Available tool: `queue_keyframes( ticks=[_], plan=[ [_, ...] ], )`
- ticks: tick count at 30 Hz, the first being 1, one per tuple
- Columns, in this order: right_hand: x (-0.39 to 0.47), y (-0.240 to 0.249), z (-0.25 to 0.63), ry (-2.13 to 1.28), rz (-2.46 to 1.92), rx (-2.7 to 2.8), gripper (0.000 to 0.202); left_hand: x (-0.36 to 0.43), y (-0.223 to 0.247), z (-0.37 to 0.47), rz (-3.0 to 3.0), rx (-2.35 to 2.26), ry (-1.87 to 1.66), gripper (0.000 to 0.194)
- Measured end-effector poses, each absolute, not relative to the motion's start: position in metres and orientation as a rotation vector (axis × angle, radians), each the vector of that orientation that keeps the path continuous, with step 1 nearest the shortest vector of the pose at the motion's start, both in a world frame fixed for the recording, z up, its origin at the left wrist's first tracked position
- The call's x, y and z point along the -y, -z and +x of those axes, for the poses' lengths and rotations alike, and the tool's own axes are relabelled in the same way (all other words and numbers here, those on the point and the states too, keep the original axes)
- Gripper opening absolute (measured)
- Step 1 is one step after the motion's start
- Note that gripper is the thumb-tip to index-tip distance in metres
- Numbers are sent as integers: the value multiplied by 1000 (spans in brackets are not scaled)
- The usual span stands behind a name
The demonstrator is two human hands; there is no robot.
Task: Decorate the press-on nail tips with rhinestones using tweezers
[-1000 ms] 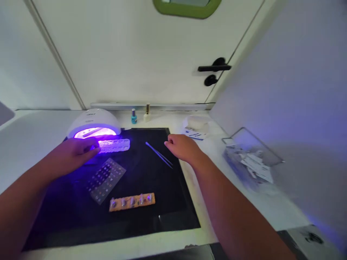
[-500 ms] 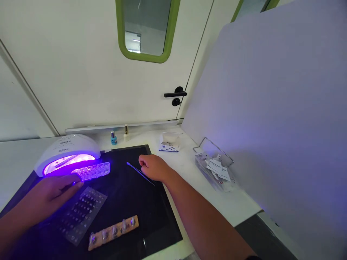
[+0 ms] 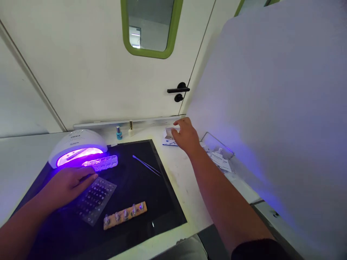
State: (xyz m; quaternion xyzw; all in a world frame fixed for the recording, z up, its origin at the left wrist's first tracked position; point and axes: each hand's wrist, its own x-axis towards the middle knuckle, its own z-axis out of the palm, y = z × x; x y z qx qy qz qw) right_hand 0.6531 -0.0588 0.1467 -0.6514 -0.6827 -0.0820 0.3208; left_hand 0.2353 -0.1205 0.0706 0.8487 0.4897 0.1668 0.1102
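Observation:
Beside the lit nail lamp [image 3: 78,139], my left hand [image 3: 69,184] has thumb and forefinger closed together; what they hold, if anything, I cannot make out. Just past its fingertips lies a clear compartment case [image 3: 104,163], glowing violet. A transparent sheet of small nail stickers [image 3: 97,200] lies under and beside that hand. My right hand [image 3: 186,137] is over the small white box [image 3: 169,139] at the back of the table, thumb and fingers curved apart, nothing visible between them. Tweezers [image 3: 146,165] lie on the black mat [image 3: 130,187], apart from both hands.
An orange strip with several nail tips [image 3: 125,215] lies at the mat's front. Blue [image 3: 119,133] and cream [image 3: 131,129] polish bottles stand at the back. A clear bin of packets [image 3: 221,159] with a wire handle sits right, against the pale partition [image 3: 271,108].
My right hand has left the tweezers, moved forward and right to the white box, and its fingers have opened. The view has shifted slightly; my left hand stays by the lamp.

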Motion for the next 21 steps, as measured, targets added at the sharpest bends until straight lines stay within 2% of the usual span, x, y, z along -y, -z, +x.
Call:
queue_keyframes(
  ticks=[6, 13, 21],
  plan=[
    [53, -136, 636, 271, -1556, 1943, 27, 121, -78, 240, 2510, -1398, -439, 50],
    [32, -126, 546, 13, -1214, 2687, 29, 122, -85, 244, 2541, -1348, -436, 42],
    [-26, -106, 470, -48, -1423, 2930, 35, 126, -91, 248, 2672, -1233, -364, 35]
  ],
)
